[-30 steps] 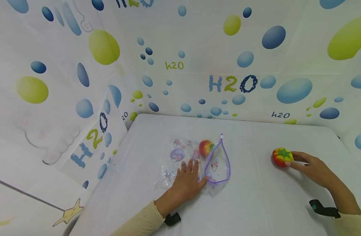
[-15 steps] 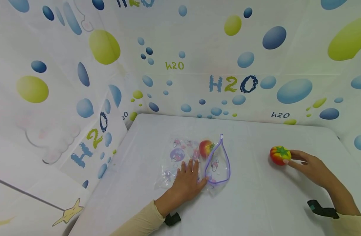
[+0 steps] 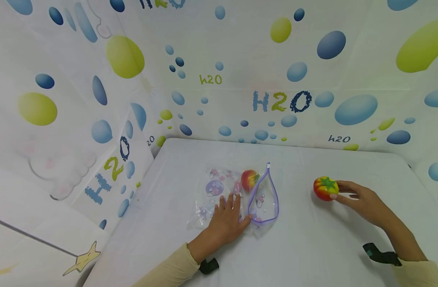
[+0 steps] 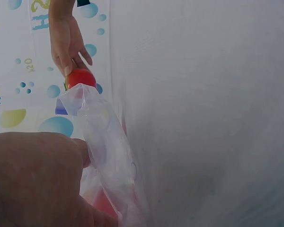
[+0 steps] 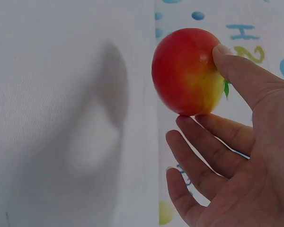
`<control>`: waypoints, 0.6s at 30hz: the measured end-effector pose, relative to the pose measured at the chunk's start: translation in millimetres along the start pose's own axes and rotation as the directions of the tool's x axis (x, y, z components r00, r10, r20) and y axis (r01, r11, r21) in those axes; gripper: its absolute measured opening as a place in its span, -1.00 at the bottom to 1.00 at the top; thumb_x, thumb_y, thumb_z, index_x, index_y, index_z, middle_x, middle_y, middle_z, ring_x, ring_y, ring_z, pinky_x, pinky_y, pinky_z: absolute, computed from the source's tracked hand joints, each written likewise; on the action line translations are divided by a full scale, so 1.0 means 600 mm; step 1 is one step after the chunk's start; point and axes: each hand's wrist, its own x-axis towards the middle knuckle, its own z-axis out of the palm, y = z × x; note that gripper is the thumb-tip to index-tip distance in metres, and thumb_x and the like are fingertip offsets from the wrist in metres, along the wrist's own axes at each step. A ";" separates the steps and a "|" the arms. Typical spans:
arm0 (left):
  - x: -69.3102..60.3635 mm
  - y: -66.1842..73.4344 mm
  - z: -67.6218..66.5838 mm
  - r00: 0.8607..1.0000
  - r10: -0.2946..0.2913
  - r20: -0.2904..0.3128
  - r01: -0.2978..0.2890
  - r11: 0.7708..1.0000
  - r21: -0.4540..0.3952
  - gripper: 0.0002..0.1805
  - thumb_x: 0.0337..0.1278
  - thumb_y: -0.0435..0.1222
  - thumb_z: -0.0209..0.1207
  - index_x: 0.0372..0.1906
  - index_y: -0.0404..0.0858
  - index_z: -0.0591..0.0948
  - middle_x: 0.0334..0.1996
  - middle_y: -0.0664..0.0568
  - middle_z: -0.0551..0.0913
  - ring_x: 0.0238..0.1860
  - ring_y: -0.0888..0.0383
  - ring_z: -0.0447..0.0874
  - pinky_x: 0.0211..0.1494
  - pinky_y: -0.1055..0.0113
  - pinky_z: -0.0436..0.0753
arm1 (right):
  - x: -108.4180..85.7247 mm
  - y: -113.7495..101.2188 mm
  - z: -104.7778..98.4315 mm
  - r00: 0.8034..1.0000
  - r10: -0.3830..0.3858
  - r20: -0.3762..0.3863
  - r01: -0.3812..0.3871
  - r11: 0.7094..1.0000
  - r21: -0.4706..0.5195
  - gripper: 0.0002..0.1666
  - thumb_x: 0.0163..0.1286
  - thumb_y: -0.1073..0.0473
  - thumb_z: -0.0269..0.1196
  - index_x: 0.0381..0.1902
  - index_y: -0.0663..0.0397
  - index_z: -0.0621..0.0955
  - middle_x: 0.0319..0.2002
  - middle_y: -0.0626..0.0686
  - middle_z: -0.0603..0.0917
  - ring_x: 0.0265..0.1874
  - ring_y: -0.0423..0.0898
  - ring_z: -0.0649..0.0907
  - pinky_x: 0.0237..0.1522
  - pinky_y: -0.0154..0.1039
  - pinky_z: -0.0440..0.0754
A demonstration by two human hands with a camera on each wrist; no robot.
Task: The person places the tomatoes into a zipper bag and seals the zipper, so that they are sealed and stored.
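Note:
A clear printed bag (image 3: 214, 188) with a purple zip edge (image 3: 278, 203) lies on the white table, its mouth spread into a loop. Inside the bag, near the mouth, is a red and yellow fruit (image 3: 248, 180). My left hand (image 3: 227, 223) rests on the bag with fingers spread, the thumb at the purple edge. To the right, my right hand (image 3: 364, 201) pinches a red and yellow toy tomato (image 3: 325, 188) with a green top between thumb and fingers. In the right wrist view the tomato (image 5: 184, 71) is above the table, its shadow apart from it.
The white table (image 3: 298, 255) meets a patterned sheet (image 3: 240, 48) with blue and green dots at the back and left. A dark strap (image 3: 382, 255) is around the right wrist, and another dark piece (image 3: 209, 266) sits under the left wrist.
My right hand has moved left with the toy tomato, nearer to the bag. My left hand, the bag and the fruit inside it look unmoved.

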 end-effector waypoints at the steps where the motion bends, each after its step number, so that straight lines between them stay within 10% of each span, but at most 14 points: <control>1: 0.000 0.000 0.000 1.000 0.002 -0.001 -0.002 1.000 0.000 -0.09 0.52 0.21 0.02 0.66 -0.32 0.18 0.64 -0.31 0.18 0.60 -0.47 0.10 0.55 -0.32 0.26 | 0.000 -0.004 0.002 1.000 -0.006 -0.001 0.006 1.000 0.000 -0.17 0.56 -0.18 0.27 0.51 0.29 0.39 0.37 0.47 0.52 0.32 0.46 0.49 0.19 0.43 0.56; 18: 0.002 -0.003 0.004 1.000 0.007 -0.002 -0.007 1.000 0.010 -0.08 0.52 0.22 0.01 0.66 -0.33 0.17 0.64 -0.31 0.18 0.60 -0.48 0.10 0.55 -0.33 0.26 | 0.009 -0.077 0.057 0.994 -0.101 -0.030 0.102 0.993 0.053 -0.25 0.50 -0.13 0.36 0.45 0.18 0.50 0.32 0.32 0.62 0.20 0.30 0.65 0.16 0.30 0.67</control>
